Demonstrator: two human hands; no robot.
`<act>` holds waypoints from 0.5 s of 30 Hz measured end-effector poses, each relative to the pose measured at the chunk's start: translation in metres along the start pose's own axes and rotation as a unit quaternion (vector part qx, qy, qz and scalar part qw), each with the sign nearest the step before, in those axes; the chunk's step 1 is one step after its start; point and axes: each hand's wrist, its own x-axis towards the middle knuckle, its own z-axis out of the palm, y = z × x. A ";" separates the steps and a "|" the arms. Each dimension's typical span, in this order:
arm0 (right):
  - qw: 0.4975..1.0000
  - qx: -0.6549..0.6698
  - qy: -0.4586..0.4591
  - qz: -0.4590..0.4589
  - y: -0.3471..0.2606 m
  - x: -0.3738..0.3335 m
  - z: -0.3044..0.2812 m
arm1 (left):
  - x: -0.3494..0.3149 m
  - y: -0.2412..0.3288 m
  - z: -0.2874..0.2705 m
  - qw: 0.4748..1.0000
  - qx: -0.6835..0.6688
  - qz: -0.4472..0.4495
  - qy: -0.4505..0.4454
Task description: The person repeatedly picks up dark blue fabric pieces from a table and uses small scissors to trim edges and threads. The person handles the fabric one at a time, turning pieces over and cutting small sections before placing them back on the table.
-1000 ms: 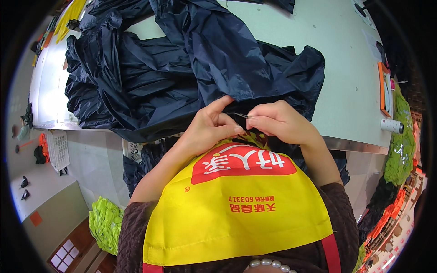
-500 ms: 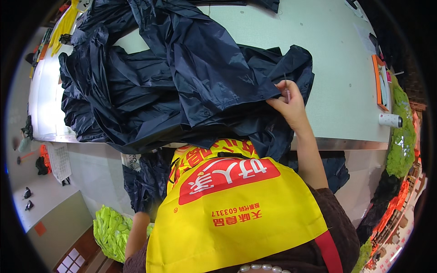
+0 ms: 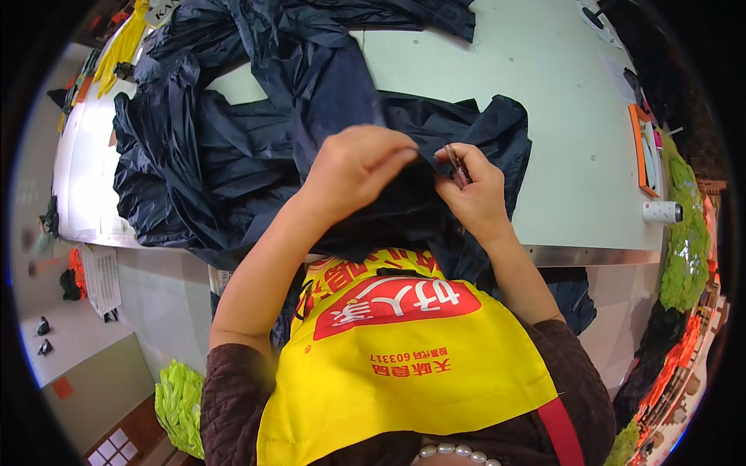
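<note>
1. Left hand (image 3: 353, 167), lower left half a second ago, is now raised at centre; whether its fingertips grip anything is unclear.
2. Right hand (image 3: 475, 190), right of centre, is curled around a small metal tool (image 3: 458, 166).
3. Dark navy fabric (image 3: 233, 147) spreads across bench (image 3: 579, 155), upper left to centre; both hands now seem engaged there.

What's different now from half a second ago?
The left hand has come up from the lower left to hover over the dark navy garment, beside the right hand. The right hand has shifted slightly left; whether its grip on the flap's edge remains is unclear. It still holds the small metal tool. The garment's bulk stays on the table.
</note>
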 end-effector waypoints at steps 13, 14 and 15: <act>0.978 0.207 0.028 0.018 0.015 0.016 -0.006 | -0.022 -0.030 -0.001 0.961 -0.190 -0.200 0.034; 0.986 0.161 0.035 -0.023 0.017 0.015 -0.008 | -0.024 -0.031 -0.002 0.994 -0.102 -0.040 0.022; 0.991 0.113 0.043 -0.062 0.019 0.013 -0.011 | -0.026 -0.032 -0.003 0.992 -0.012 0.122 0.009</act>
